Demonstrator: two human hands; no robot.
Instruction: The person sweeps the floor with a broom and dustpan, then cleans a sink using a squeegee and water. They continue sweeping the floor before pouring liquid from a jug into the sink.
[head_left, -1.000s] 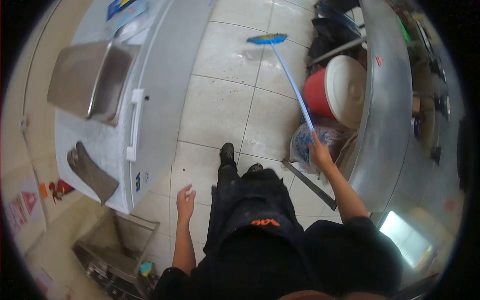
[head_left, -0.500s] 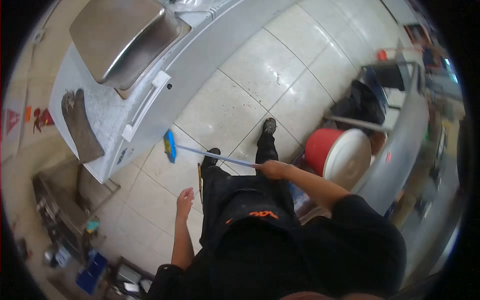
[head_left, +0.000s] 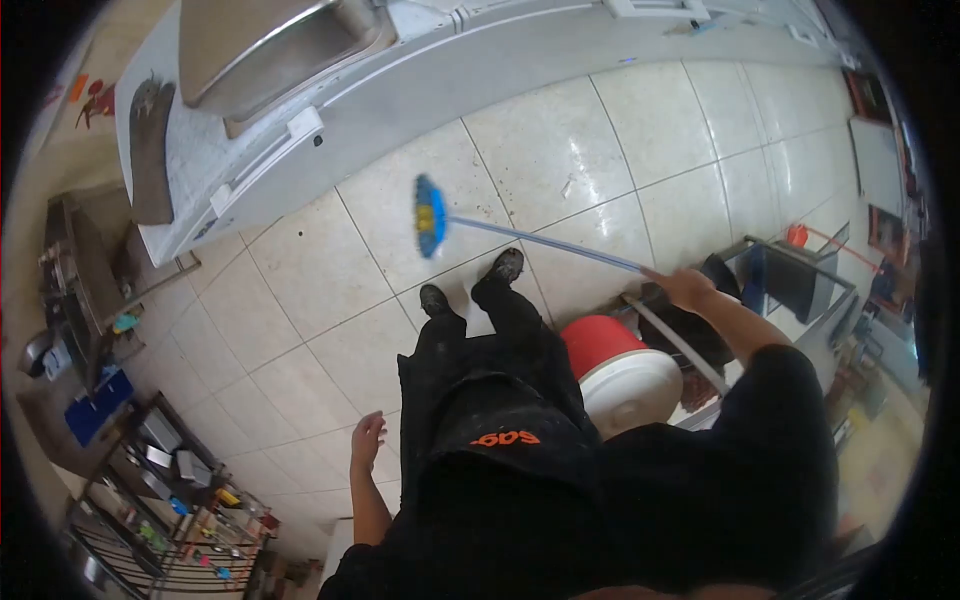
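The right hand [head_left: 685, 288], out at about 3 o'clock in the view, is closed around the top end of a long blue-handled broom with a blue and yellow bristle head [head_left: 545, 243]. The handle runs from that hand toward 10 o'clock, and the head is just beyond the person's black shoes [head_left: 505, 266], over the pale glazed floor tiles [head_left: 560, 150]. Whether the bristles touch the tiles cannot be told.

The left hand [head_left: 367, 440] hangs at 7 o'clock beside the dark trousers, its fingers loosely apart and holding nothing.

This looks like a one-handed sweeping stroke in mid-swing, with the head out in front of the feet. A controlled pass would call for the bristles flat on the tiles and probably the free hand lower on the handle (one grip at the far end gives little leverage).

A red round plastic bucket with a white lid [head_left: 600, 345] stands below the right forearm at 4 o'clock, near the handle's path. A long grey chest-style cabinet [head_left: 400, 90] runs along 12 o'clock.
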